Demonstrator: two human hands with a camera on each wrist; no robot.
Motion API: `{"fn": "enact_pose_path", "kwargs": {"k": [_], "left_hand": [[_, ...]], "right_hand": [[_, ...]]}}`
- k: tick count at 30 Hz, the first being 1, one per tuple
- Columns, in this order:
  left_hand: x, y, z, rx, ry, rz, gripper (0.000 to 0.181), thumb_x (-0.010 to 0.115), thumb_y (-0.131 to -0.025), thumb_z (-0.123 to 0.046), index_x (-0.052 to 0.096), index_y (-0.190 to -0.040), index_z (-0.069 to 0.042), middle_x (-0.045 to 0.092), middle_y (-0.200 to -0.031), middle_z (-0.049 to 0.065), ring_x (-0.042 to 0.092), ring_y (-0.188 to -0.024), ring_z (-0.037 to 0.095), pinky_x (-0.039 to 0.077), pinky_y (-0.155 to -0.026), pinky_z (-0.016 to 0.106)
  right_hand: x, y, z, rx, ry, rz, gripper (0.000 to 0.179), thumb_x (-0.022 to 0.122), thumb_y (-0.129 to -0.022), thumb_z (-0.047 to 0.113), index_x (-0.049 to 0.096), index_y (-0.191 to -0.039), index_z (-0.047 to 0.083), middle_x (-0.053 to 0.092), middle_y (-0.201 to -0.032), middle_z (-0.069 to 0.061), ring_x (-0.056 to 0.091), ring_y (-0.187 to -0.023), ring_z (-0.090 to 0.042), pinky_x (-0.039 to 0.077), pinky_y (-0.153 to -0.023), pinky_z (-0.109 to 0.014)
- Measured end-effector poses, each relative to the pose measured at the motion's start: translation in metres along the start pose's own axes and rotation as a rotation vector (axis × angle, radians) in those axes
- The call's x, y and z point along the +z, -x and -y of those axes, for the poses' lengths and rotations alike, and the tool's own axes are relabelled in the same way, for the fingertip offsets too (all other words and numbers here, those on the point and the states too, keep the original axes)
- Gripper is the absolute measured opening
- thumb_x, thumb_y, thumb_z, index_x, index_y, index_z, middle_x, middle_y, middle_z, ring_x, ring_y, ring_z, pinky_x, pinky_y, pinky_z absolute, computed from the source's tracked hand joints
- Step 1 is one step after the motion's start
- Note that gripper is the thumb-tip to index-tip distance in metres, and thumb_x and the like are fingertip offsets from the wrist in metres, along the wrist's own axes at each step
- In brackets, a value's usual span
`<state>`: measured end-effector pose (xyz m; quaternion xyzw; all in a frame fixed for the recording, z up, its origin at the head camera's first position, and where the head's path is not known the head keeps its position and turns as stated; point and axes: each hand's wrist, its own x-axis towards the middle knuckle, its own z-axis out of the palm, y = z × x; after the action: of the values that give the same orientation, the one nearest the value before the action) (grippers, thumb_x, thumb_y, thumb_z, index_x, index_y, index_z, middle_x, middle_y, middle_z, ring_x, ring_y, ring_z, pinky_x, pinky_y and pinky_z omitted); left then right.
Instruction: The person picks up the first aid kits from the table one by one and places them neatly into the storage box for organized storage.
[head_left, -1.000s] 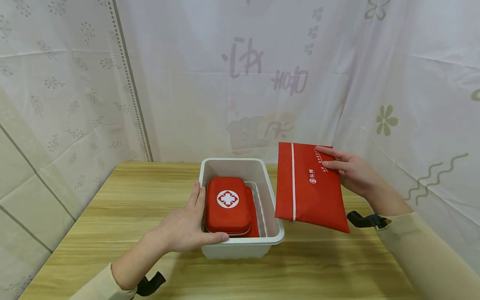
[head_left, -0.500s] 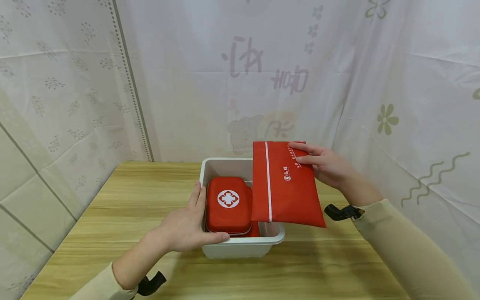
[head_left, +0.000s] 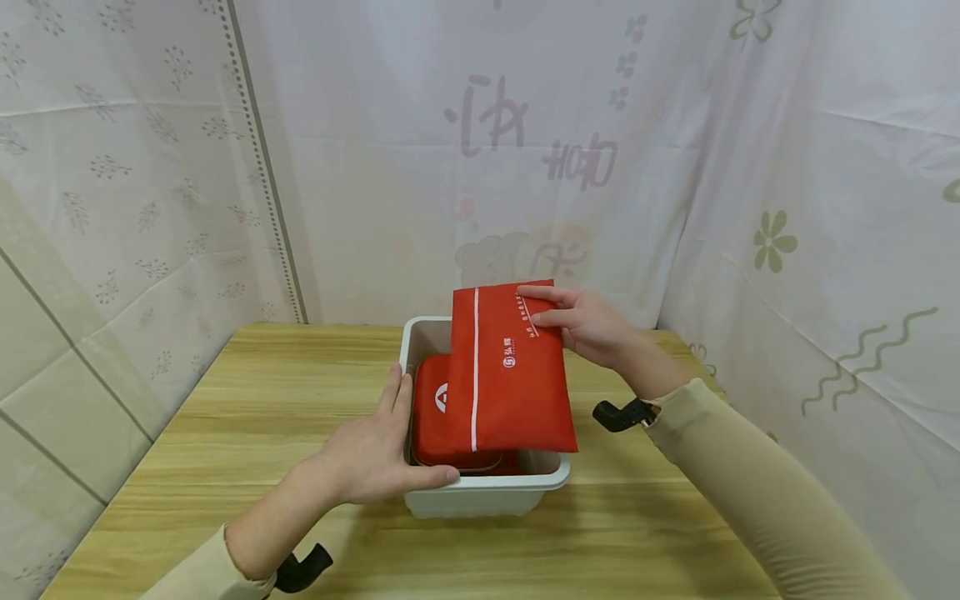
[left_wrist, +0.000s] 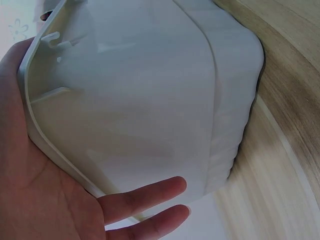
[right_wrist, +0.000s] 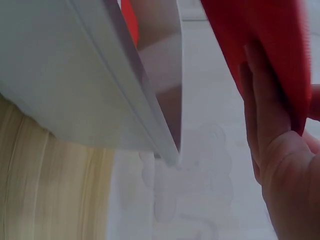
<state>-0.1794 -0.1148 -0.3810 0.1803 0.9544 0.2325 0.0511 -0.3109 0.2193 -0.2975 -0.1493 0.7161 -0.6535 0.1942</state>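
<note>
A flat red fabric pouch [head_left: 517, 392] with a white strip and white print is held over the white plastic bin [head_left: 555, 482]. My right hand [head_left: 600, 329] grips its far right edge, with fingers on both faces; the right wrist view shows the pouch [right_wrist: 280, 45] between them. Inside the bin lies a red first-aid case [head_left: 431, 433], its white cross mostly covered by the pouch. My left hand [head_left: 367, 458] rests on the bin's near left corner, thumb along the front rim. In the left wrist view, straight fingers [left_wrist: 150, 197] lie against the outer wall.
The bin stands on a wood-grain table [head_left: 300, 392]. A patterned pale curtain [head_left: 360, 183] hangs behind and at both sides. Another red item [head_left: 517, 462] shows beneath the case in the bin. Each wrist wears a black camera mount [head_left: 618, 415].
My right hand has carried the red pouch leftward from beside the bin to over it, covering much of the first-aid case. The left hand and bin have stayed put.
</note>
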Motion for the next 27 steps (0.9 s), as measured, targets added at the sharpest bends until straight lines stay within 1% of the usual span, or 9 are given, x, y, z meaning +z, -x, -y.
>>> {"fn": "enact_pose_path", "kwargs": {"k": [3, 6, 8, 11, 14, 18, 21, 24, 27], "left_hand": [[0.0, 0.0, 0.0, 0.0, 0.004, 0.0, 0.15, 0.069, -0.078, -0.093, 0.002, -0.176, -0.002, -0.003, -0.186, 0.018, 0.077, -0.108, 0.034, 0.062, -0.092, 0.052], [0.0, -0.001, 0.0, -0.005, 0.01, 0.006, 0.149, 0.071, -0.079, -0.091, 0.001, -0.176, -0.002, -0.003, -0.186, 0.017, 0.077, -0.107, 0.034, 0.062, -0.092, 0.052], [0.0, -0.001, 0.0, -0.007, 0.012, 0.008, 0.148, 0.07, -0.08, -0.091, 0.001, -0.176, -0.002, -0.003, -0.186, 0.017, 0.077, -0.108, 0.034, 0.062, -0.092, 0.052], [0.0, 0.0, 0.001, -0.011, 0.015, 0.01, 0.15, 0.07, -0.079, -0.093, 0.0, -0.176, -0.002, -0.004, -0.186, 0.017, 0.077, -0.108, 0.033, 0.062, -0.092, 0.052], [0.0, -0.001, 0.001, -0.015, 0.019, 0.012, 0.151, 0.069, -0.078, -0.094, 0.0, -0.176, -0.003, -0.004, -0.186, 0.016, 0.076, -0.107, 0.032, 0.062, -0.092, 0.052], [-0.001, -0.002, -0.001, -0.02, 0.02, 0.018, 0.151, 0.068, -0.078, -0.095, 0.0, -0.176, -0.003, -0.004, -0.186, 0.016, 0.076, -0.099, 0.028, 0.063, -0.088, 0.049], [-0.001, -0.003, -0.002, -0.022, 0.014, 0.017, 0.151, 0.068, -0.078, -0.095, 0.001, -0.176, -0.002, -0.004, -0.186, 0.017, 0.076, -0.095, 0.026, 0.062, -0.086, 0.048], [-0.001, -0.003, -0.003, -0.028, 0.013, 0.014, 0.151, 0.068, -0.078, -0.095, 0.003, -0.176, -0.001, -0.004, -0.186, 0.017, 0.076, -0.094, 0.027, 0.062, -0.085, 0.047], [-0.002, -0.004, -0.003, -0.031, 0.016, 0.011, 0.15, 0.069, -0.078, -0.094, 0.005, -0.176, 0.0, -0.003, -0.186, 0.017, 0.076, -0.094, 0.027, 0.062, -0.085, 0.047]], "right_hand": [[0.011, -0.006, -0.001, 0.011, 0.031, 0.026, 0.061, 0.052, -0.112, -0.001, 0.038, -0.171, 0.007, 0.038, -0.173, -0.021, 0.068, -0.126, -0.02, 0.064, -0.097, -0.033], [0.02, -0.013, -0.004, 0.029, 0.071, 0.054, 0.062, 0.05, -0.112, -0.002, 0.038, -0.171, 0.009, 0.039, -0.173, -0.02, 0.064, -0.133, -0.028, 0.064, -0.099, -0.036], [0.027, -0.017, -0.006, 0.046, 0.088, 0.069, 0.062, 0.049, -0.111, -0.003, 0.039, -0.171, 0.01, 0.04, -0.172, -0.02, 0.062, -0.137, -0.032, 0.063, -0.1, -0.036], [0.036, -0.022, -0.009, 0.063, 0.115, 0.095, 0.063, 0.047, -0.11, -0.004, 0.039, -0.171, 0.008, 0.042, -0.17, -0.021, 0.06, -0.139, -0.034, 0.062, -0.101, -0.034], [0.043, -0.026, -0.012, 0.077, 0.136, 0.109, 0.063, 0.048, -0.108, -0.004, 0.04, -0.17, 0.006, 0.046, -0.166, -0.024, 0.062, -0.134, -0.033, 0.062, -0.099, -0.032], [0.046, -0.029, -0.013, 0.1, 0.181, 0.12, 0.063, 0.05, -0.107, -0.004, 0.041, -0.169, 0.005, 0.05, -0.161, -0.024, 0.065, -0.127, -0.03, 0.062, -0.095, -0.031], [0.047, -0.029, -0.011, 0.127, 0.213, 0.135, 0.063, 0.051, -0.107, -0.002, 0.041, -0.169, 0.006, 0.052, -0.158, -0.023, 0.065, -0.125, -0.03, 0.061, -0.093, -0.029], [0.046, -0.029, -0.008, 0.156, 0.226, 0.162, 0.065, 0.053, -0.106, 0.0, 0.039, -0.169, 0.006, 0.052, -0.158, -0.022, 0.065, -0.125, -0.029, 0.06, -0.094, -0.03], [0.044, -0.028, -0.005, 0.178, 0.272, 0.178, 0.067, 0.056, -0.105, 0.002, 0.039, -0.169, 0.007, 0.052, -0.157, -0.021, 0.065, -0.116, -0.025, 0.058, -0.09, -0.028]]}}
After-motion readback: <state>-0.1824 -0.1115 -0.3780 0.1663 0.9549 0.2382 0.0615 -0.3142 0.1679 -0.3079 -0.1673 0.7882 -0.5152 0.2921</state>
